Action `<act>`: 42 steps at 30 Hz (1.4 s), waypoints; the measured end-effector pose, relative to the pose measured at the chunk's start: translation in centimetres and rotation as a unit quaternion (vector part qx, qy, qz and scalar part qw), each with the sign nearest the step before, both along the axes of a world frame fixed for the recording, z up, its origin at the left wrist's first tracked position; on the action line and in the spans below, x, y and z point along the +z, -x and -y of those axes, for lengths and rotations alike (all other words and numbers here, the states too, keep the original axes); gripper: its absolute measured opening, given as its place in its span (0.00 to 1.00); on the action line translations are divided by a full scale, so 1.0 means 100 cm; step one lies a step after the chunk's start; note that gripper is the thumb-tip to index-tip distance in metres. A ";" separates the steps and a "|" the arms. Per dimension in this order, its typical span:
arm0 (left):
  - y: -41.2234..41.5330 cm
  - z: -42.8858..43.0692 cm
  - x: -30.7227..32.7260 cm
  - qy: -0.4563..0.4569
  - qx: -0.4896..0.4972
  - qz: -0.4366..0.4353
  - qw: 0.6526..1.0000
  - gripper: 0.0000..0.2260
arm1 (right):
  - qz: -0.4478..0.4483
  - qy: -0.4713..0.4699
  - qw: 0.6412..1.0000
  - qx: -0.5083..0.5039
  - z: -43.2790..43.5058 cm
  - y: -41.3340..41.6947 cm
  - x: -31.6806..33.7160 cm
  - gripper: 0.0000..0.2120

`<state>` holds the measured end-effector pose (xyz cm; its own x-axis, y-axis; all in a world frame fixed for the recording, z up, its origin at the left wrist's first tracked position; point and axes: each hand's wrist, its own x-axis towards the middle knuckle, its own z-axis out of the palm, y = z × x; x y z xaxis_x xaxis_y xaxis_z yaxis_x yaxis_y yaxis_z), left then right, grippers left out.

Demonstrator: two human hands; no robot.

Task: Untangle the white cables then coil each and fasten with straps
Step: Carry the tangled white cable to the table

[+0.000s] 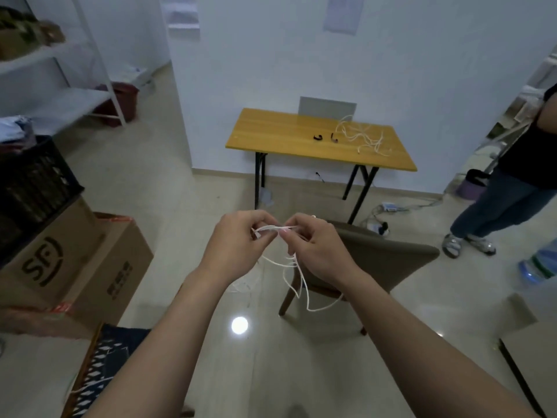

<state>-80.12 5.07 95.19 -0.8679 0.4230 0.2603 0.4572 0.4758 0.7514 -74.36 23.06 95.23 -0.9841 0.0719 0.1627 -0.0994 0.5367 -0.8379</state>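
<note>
White cable (272,228) against a taupe chair (388,257), black straps (318,137) and white cables (366,138) on a honey-yellow wood-grain table (271,134) with black legs (259,179), a brown box (99,260) printed in black, a navy cloth (105,351) with white diamonds.

1. White cable (301,285): where the left hand (238,239) and right hand (316,245) pinch it, curled fingers cover it. Strand count there cannot be told.
2. Tangle (361,135) on the tabletop (271,131): too small to count cables or trace ends.
3. Black straps (318,137): too small to tell whether open or fastened.
4. Second person (518,176): cut off by the right edge. Only part of an arm, a dark top, jeans and sandals show.
5. Shelf (60,95): blurred and cut off by the left edge. Items on it unidentifiable.
6. Paper sheet (343,13) on the wall: blurred, cut off by the top edge, print unreadable.
7. Bottle (542,263): cut off by the right edge, label unreadable.
</note>
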 end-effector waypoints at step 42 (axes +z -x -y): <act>0.671 -0.146 0.019 -0.130 -0.077 0.059 0.987 0.02 | -0.003 0.138 0.990 -0.024 -0.130 0.652 -0.008 0.16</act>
